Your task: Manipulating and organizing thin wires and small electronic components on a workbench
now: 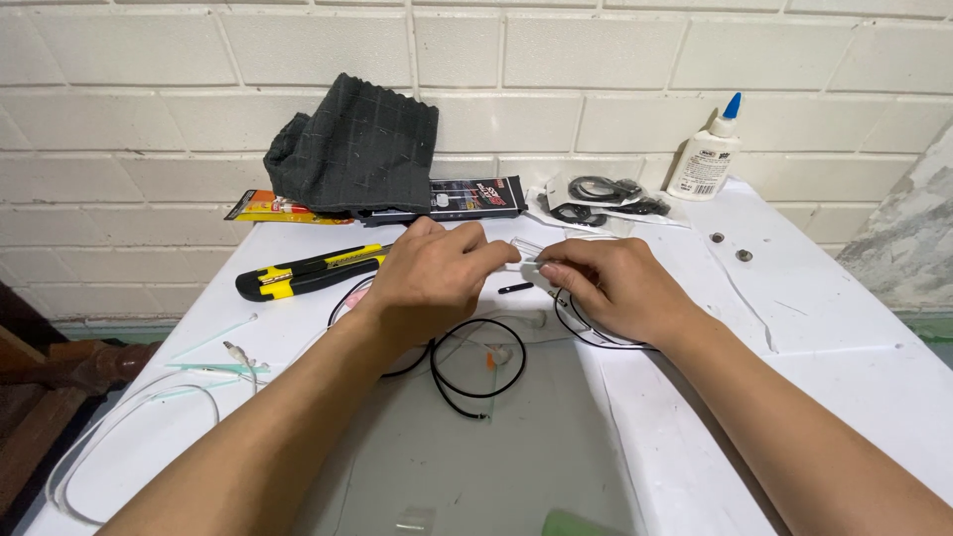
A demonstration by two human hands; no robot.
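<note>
My left hand (432, 273) and my right hand (606, 283) meet over the middle of a white table (844, 328). Both pinch a small clear plastic piece (528, 250) between their fingertips. A thin black cable (476, 367) loops on the table under and in front of my hands, and part of it runs beneath my right hand. A small black bit (515, 288) lies just below the fingertips.
A yellow and black utility knife (308, 273) lies left of my hands. At the wall sit a dark grey cloth (352, 149), flat packages (467, 197), bagged black cables (601, 199) and a white glue bottle (705, 159). White wires (139, 407) trail at the left.
</note>
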